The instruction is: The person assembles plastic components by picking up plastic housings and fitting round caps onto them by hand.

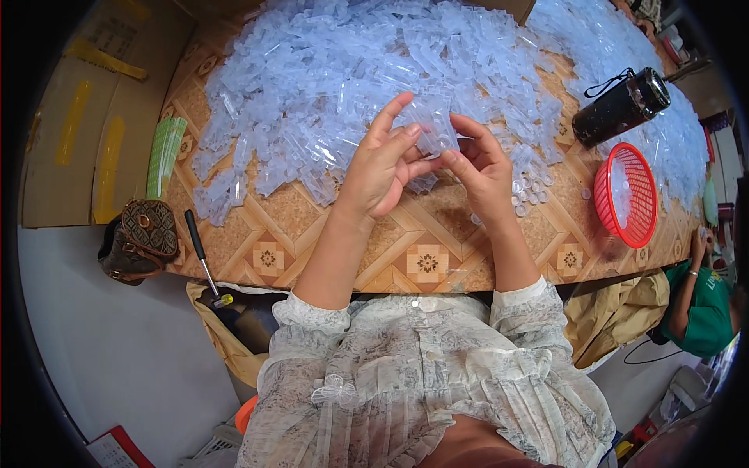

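Above the patterned table (312,238), my left hand (382,164) and my right hand (482,168) meet at a clear plastic piece (437,132). The thumb and fingers of my left hand close around its left side, with the index finger raised. My right hand pinches its lower right part between thumb and finger. Whether it is one piece or several held together I cannot tell. Right behind both hands spreads a big pile of similar clear plastic pieces (296,93). Several small round clear plastic discs (532,193) lie on the table beside my right hand.
At the right stand a tilted red plastic basket (644,199) with clear pieces inside and a black bottle (620,108). A black-handled mallet (201,249), brown handbag (148,234), green packet (165,156) and cardboard box (117,101) are leftward. A person in green (706,312) sits far right.
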The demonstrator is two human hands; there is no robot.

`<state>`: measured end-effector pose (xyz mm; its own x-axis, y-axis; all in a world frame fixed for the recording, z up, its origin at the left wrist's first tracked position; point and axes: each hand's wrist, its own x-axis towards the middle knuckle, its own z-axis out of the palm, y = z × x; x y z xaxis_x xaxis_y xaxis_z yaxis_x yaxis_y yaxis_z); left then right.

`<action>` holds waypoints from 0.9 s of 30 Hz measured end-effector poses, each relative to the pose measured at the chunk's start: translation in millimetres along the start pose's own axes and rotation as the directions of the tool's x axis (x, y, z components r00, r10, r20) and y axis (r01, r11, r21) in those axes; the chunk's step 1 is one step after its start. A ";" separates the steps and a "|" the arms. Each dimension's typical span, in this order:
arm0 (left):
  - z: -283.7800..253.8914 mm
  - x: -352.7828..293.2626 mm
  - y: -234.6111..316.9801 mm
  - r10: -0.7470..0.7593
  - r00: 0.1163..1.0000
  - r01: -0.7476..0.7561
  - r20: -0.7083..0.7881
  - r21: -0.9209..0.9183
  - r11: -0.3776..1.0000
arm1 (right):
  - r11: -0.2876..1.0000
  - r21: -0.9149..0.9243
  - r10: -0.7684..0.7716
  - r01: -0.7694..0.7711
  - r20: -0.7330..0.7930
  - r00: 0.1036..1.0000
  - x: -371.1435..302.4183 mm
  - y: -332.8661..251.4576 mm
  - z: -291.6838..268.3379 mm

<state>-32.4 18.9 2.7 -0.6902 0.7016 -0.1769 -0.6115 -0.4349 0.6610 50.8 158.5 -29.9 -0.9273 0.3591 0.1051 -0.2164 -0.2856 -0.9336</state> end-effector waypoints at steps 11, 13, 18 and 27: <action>-8.6 7.0 -15.2 0.098 0.991 -0.105 -0.089 -0.073 0.992 | 0.993 -0.101 -0.068 0.065 -0.033 0.997 0.5 9.9 2.2; -9.9 7.6 -15.1 0.119 0.989 -0.122 -0.086 -0.032 0.992 | 0.982 -0.163 -0.106 0.099 -0.040 0.994 0.9 11.1 1.6; -13.0 11.4 -21.6 0.166 0.982 -0.167 0.087 0.006 0.986 | 0.850 -0.474 -0.231 0.227 0.051 0.972 -0.7 3.7 0.1; -11.7 9.6 -21.2 0.184 0.978 -0.186 0.101 0.006 0.983 | 0.644 -0.651 -0.396 0.401 0.165 0.903 0.4 3.0 2.9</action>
<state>-30.6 28.3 -21.5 -0.7485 0.6628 0.0225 -0.4702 -0.5543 0.6868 49.0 155.1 -31.7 -0.8025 0.2906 0.5210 -0.3128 0.5386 -0.7823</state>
